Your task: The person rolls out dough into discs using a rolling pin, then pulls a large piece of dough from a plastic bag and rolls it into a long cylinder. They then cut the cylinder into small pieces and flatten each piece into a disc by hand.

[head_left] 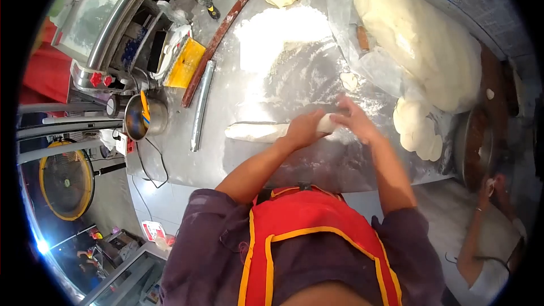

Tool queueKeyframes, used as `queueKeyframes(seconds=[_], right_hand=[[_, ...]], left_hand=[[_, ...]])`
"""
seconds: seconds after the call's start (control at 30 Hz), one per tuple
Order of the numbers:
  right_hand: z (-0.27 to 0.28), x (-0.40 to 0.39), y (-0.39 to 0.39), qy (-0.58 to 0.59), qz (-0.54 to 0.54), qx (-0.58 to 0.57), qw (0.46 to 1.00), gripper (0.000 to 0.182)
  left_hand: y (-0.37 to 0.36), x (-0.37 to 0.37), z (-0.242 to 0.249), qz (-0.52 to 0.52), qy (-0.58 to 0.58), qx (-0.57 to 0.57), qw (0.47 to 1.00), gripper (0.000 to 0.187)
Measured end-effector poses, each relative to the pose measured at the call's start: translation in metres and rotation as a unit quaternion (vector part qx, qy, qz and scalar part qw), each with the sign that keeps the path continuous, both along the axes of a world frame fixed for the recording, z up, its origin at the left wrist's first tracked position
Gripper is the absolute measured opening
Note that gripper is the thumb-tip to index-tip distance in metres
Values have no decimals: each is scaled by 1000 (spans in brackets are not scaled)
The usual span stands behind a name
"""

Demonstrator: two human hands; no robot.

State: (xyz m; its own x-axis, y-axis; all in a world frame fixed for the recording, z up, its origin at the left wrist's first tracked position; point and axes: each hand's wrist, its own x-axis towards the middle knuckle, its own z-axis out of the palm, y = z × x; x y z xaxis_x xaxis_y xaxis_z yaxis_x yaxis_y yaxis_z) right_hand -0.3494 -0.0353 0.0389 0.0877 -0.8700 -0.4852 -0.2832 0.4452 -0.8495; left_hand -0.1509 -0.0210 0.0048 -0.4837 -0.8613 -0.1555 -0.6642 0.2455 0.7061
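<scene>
Dough roll in left grip, right hand at its end

Your dough roll (255, 131) lies on the floured metal table (249, 164), its long axis running 9 to 3 o'clock. Your left hand (305, 128) is wrapped over it near the 3 o'clock end. Your right hand (358, 122) is at that end, fingers parted; contact cannot be told. From the roll: flour heap (260, 39) at 12, small dough piece (349, 81) at 2, flattened dough pieces (416, 127) at 3.
</scene>
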Motion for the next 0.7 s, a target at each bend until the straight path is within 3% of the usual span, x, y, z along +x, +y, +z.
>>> queueKeyframes(seconds=[0.1, 0.2, 0.23, 0.33, 0.43, 0.53, 0.63, 0.7], right_hand=[[8, 16, 24, -96, 29, 105, 989, 49], [12, 32, 42, -42, -25, 45, 998, 46], [12, 37, 48, 30, -40, 5, 999, 35], [-2, 40, 61, 189, -28, -137, 972, 32], [4, 41, 64, 194, -44, -138, 970, 27], [4, 40, 66, 149, -88, -89, 981, 23], [5, 34, 67, 68, -118, 8, 991, 20], [8, 29, 71, 7, -129, 5, 992, 18]], left_hand=[[-2, 0, 1, -35, -9, 7, 999, 55], [7, -5, 23, -35, -53, 4, 998, 54], [9, -9, 32, -31, -70, 2, 997, 54], [18, -21, 4, 24, -40, -29, 999, 36], [20, -26, -2, 23, -72, -42, 996, 25], [14, -29, 18, -43, -157, 28, 986, 19], [10, -32, 23, -81, -190, 14, 978, 17], [7, -39, 17, -72, -209, 23, 975, 18]])
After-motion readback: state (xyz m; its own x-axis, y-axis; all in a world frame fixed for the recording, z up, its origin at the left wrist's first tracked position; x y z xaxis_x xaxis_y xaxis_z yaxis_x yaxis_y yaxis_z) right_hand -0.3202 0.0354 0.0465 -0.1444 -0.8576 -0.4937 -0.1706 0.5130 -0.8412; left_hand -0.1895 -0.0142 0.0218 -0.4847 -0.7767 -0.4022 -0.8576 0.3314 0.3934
